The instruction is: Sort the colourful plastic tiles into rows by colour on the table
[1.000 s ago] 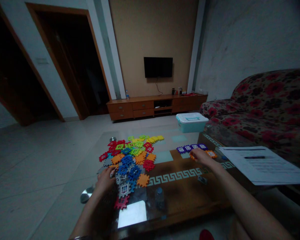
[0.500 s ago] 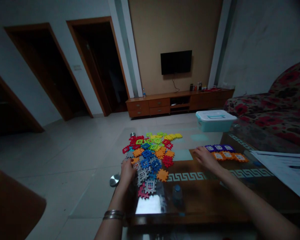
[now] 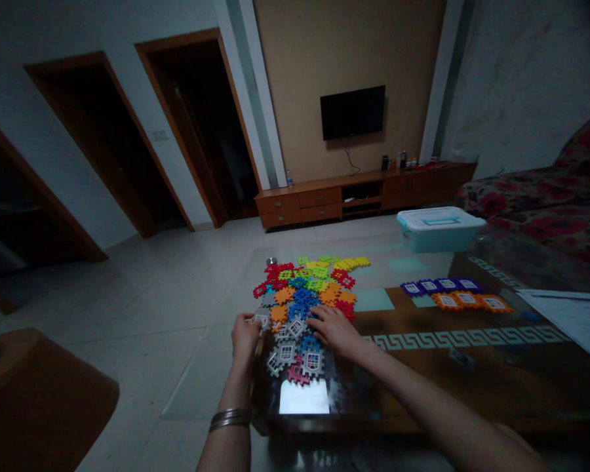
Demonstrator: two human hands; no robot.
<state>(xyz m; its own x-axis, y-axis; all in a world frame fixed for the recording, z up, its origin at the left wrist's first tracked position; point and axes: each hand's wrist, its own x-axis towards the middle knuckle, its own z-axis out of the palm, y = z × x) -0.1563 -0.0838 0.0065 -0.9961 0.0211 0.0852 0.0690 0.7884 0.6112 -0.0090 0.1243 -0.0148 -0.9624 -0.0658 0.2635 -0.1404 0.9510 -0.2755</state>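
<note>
Ok so the 2 hands are close together but not touching, both reaching forward at the near edge of a big heap of interlocking waffle blocks (image 3: 299, 295) on a glass-topped table (image 3: 423, 383). The left hand (image 3: 246, 341) is upright, forearm angled up from the bottom of the view, fingers pinching a grey block (image 3: 260, 320), with a silver bangle (image 3: 229, 419) on that wrist. The right hand (image 3: 335, 330) comes in from the side, palm down, fingers draped over the pile, not obviously gripping anything. Off to the right sit 2 neat rows, 4 purple blocks (image 3: 440, 286) and 3 orange blocks (image 3: 467, 301), with a lidded plastic storage box (image 3: 440, 229) just beyond them.
</note>
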